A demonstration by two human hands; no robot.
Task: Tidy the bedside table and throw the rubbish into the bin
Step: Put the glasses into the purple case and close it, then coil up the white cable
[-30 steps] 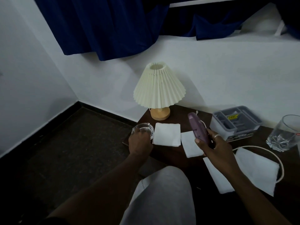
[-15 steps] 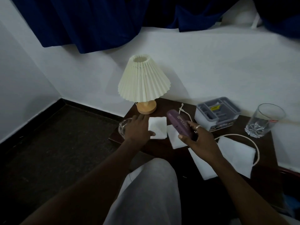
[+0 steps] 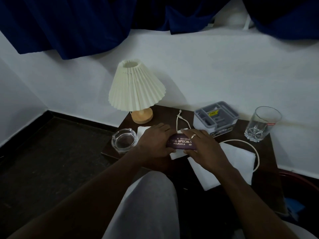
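Note:
A purple spectacle case with gold lettering lies crosswise over the middle of the dark wooden bedside table. My left hand grips its left end and my right hand, wearing a ring, grips its right end. White tissues lie on the table: one behind my left hand, one under the case, and a large one at the right. A glass ashtray sits at the table's left corner, apart from my left hand.
A pleated cream lamp stands at the back left. A grey compartment box and a drinking glass stand at the back right. A white cable loops across the table. My grey-clad knee is in front. A dark round rim shows low right.
My left hand let go of the ashtray and moved right onto the case. My right hand turned the case from upright to crosswise and lowered it over the tissues.

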